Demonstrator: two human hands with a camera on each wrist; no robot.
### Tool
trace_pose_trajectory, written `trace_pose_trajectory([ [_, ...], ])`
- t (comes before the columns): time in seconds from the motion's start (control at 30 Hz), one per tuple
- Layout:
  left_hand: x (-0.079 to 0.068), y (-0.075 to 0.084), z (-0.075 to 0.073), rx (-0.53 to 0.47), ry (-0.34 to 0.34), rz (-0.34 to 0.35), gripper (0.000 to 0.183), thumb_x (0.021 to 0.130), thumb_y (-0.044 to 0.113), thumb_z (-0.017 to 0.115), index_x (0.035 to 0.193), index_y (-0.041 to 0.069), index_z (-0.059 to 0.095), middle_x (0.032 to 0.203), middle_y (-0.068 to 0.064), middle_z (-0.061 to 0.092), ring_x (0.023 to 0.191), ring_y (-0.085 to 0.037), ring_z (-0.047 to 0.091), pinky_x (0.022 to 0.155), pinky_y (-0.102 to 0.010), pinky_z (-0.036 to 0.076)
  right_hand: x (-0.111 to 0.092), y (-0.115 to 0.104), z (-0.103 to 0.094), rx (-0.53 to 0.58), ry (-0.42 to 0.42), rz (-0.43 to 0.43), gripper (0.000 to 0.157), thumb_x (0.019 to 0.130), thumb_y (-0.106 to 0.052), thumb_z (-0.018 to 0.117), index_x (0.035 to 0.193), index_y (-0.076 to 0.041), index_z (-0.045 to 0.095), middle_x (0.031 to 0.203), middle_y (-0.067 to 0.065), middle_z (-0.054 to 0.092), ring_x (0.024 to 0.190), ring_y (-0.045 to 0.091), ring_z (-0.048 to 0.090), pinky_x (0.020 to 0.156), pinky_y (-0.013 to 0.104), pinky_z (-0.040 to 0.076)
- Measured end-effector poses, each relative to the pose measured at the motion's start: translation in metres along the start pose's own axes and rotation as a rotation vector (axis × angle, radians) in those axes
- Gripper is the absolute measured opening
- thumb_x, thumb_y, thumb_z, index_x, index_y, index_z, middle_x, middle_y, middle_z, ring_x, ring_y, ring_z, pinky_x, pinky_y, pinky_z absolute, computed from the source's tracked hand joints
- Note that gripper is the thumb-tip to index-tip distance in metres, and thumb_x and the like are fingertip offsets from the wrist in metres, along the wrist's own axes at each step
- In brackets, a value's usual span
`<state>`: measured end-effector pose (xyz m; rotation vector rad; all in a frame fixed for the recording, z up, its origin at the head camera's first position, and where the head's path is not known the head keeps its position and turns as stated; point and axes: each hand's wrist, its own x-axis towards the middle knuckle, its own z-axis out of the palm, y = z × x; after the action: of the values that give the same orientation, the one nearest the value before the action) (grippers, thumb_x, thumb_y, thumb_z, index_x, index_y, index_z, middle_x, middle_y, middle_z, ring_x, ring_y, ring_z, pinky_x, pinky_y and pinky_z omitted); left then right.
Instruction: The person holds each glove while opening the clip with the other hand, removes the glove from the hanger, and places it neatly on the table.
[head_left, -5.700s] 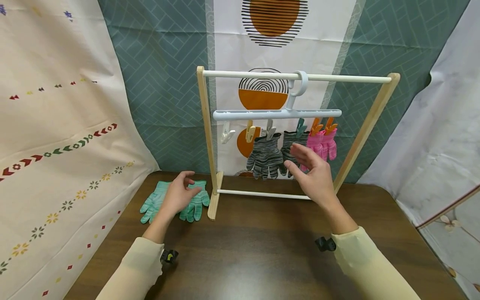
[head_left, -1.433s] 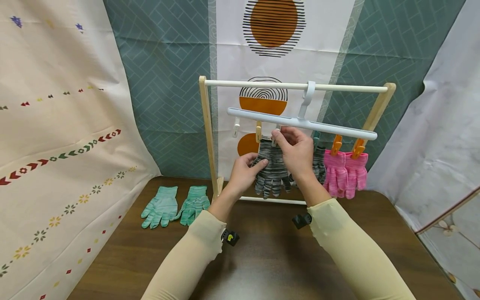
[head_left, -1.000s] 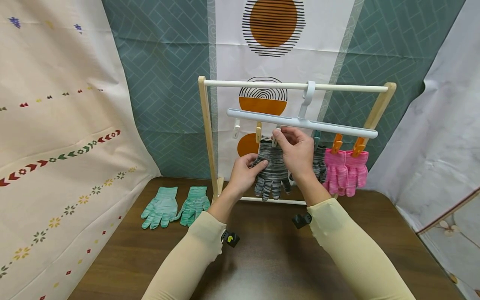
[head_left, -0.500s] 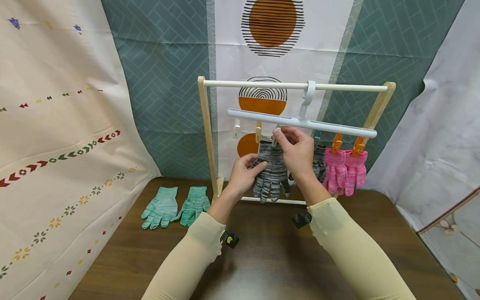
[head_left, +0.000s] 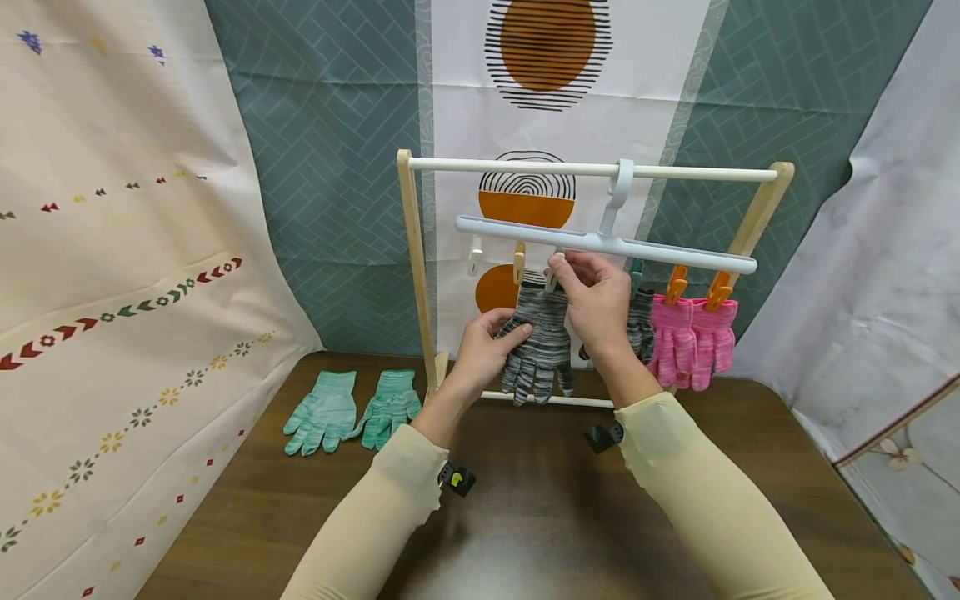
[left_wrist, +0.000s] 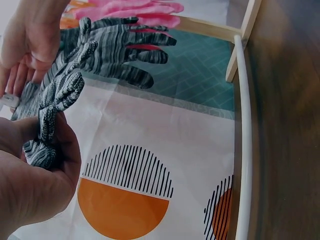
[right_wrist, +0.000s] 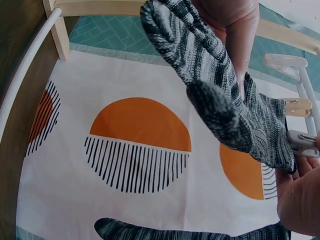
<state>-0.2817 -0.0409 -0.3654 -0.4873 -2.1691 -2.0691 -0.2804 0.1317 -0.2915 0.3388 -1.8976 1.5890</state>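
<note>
A grey-and-black striped knit glove hangs below a pale blue hanger. My left hand pinches the glove's left side between thumb and fingers. At the cuff, my right hand pinches a grey clothespin with its thumb on the front. The right wrist view has that clothespin right at the cuff's edge. Behind my right hand, a second striped glove hangs from a teal clothespin, partly hidden; the left wrist view shows its fingers spread.
Pink gloves hang from orange clothespins on the right. White and yellow clothespins hang bare on the left. A wooden rack carries the hanger. Two green gloves lie on the table.
Both hands have come from apart to the grey glove and its clothespin. The hanger has turned, its right end now nearer. Lately the glove's fingers have swung slightly left.
</note>
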Motion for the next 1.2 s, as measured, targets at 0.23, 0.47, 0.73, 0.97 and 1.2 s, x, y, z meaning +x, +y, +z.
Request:
trace_pose_trajectory([
  [0.23, 0.0, -0.003, 0.0, 0.001, 0.007, -0.006, 0.036, 0.101, 0.022, 0.077, 0.132, 0.005, 0.071, 0.132, -0.008, 0.069, 0.132, -0.027, 0.056, 0.111, -0.049, 0.046, 0.001, 0.001, 0.0, 0.003, 0.008, 0.004, 0.036, 0.099, -0.034, 0.079, 0.118, -0.003, 0.079, 0.105, 0.01, 0.08, 0.102, 0.015, 0.072, 0.09, 0.028, 0.056],
  [0.47, -0.001, -0.007, 0.0, -0.007, 0.011, -0.007, 0.03, 0.101, 0.02, 0.077, 0.126, 0.004, 0.073, 0.123, -0.007, 0.073, 0.117, -0.022, 0.061, 0.099, -0.039, 0.052, 0.001, 0.0, -0.001, -0.003, 0.017, 0.001, 0.037, 0.099, -0.034, 0.079, 0.118, -0.002, 0.079, 0.106, 0.01, 0.08, 0.102, 0.016, 0.073, 0.089, 0.029, 0.056],
  [0.73, -0.007, -0.014, -0.004, -0.023, 0.004, -0.034, 0.029, 0.102, 0.018, 0.075, 0.127, 0.004, 0.073, 0.12, -0.009, 0.073, 0.105, -0.023, 0.065, 0.085, -0.034, 0.057, 0.001, 0.001, 0.0, 0.028, 0.016, -0.002, 0.036, 0.099, -0.032, 0.079, 0.117, -0.001, 0.079, 0.105, 0.01, 0.08, 0.097, 0.015, 0.074, 0.09, 0.029, 0.058],
  [0.97, -0.013, -0.025, -0.011, 0.016, 0.018, -0.044, 0.029, 0.103, 0.016, 0.074, 0.128, 0.002, 0.072, 0.127, -0.01, 0.07, 0.117, -0.025, 0.062, 0.095, -0.04, 0.054, 0.001, 0.001, -0.001, 0.01, 0.022, 0.005, 0.036, 0.1, -0.033, 0.078, 0.118, -0.002, 0.079, 0.104, 0.01, 0.08, 0.093, 0.015, 0.075, 0.09, 0.031, 0.059],
  [1.2, -0.022, -0.033, -0.023, -0.008, 0.035, -0.058, 0.032, 0.102, 0.018, 0.074, 0.131, 0.003, 0.072, 0.128, -0.011, 0.071, 0.117, -0.027, 0.063, 0.095, -0.04, 0.054, 0.001, 0.002, 0.0, 0.014, 0.004, 0.025, 0.038, 0.1, -0.034, 0.077, 0.121, -0.002, 0.077, 0.107, 0.01, 0.079, 0.095, 0.016, 0.075, 0.094, 0.033, 0.058],
])
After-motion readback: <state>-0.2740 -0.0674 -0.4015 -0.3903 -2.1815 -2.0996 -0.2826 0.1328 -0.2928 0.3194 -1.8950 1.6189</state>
